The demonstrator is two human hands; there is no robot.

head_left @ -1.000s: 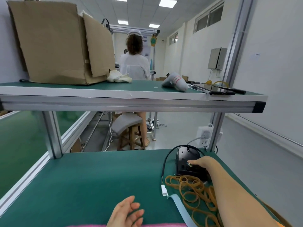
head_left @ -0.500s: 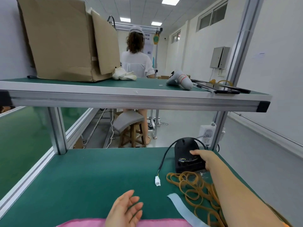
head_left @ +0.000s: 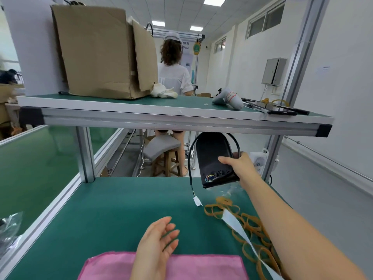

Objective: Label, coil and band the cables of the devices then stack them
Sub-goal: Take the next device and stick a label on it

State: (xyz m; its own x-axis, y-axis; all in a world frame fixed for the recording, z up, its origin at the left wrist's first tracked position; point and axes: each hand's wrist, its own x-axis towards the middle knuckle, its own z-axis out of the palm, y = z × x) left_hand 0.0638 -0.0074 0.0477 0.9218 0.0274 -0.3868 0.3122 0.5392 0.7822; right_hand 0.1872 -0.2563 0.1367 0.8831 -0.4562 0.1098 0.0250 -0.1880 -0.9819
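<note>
My right hand [head_left: 239, 165] is clamped on the right edge of a black device [head_left: 215, 158], holding it in the air above the far right part of the green desk [head_left: 113, 209], tilted so its open end with coloured wires faces me. Its black cable [head_left: 189, 158] loops over the top of the device and hangs down on the left side, and the white plug [head_left: 197, 201] at its end hangs just above or on the desk; I cannot tell which. My left hand [head_left: 156, 242] holds nothing, palm up and fingers loosely spread, over the near edge of the desk and a pink cloth [head_left: 181, 266]. A heap of rubber bands [head_left: 245, 225] lies near my right forearm, with a white strip [head_left: 240, 232] across it.
</note>
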